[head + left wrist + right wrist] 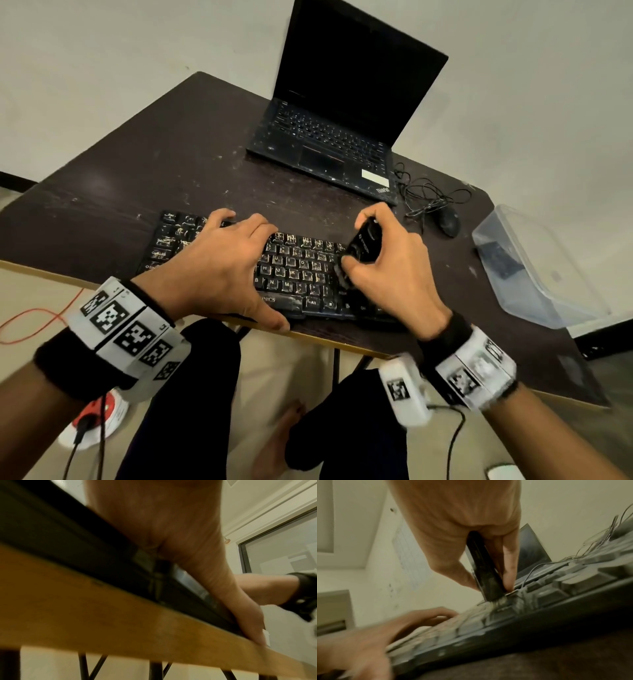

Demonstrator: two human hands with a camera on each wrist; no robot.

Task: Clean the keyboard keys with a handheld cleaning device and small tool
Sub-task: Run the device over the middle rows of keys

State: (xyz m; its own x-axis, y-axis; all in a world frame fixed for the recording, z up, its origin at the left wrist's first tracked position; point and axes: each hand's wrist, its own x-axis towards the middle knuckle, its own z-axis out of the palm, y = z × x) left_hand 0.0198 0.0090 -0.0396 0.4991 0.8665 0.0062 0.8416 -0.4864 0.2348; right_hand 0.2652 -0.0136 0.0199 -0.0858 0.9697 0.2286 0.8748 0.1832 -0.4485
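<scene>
A dusty black keyboard (298, 270) lies near the front edge of the dark table (137, 164). My left hand (222, 260) lies flat over its left half, fingers spread, thumb at the front edge. My right hand (387, 260) grips a black handheld cleaning device (364, 241) held upright, its brush end pressed on the keys at the keyboard's right part. In the right wrist view the device (486, 573) stands pinched between thumb and fingers, its bristles splayed on the keyboard (513, 615). The left wrist view shows only the left hand's (188, 561) palm and thumb on the keyboard's front.
An open black laptop (342, 113) stands at the back of the table. A black mouse (447, 221) with a tangled cable lies right of the keyboard. A clear plastic box (534, 263) sits at the table's right edge. My legs are under the table.
</scene>
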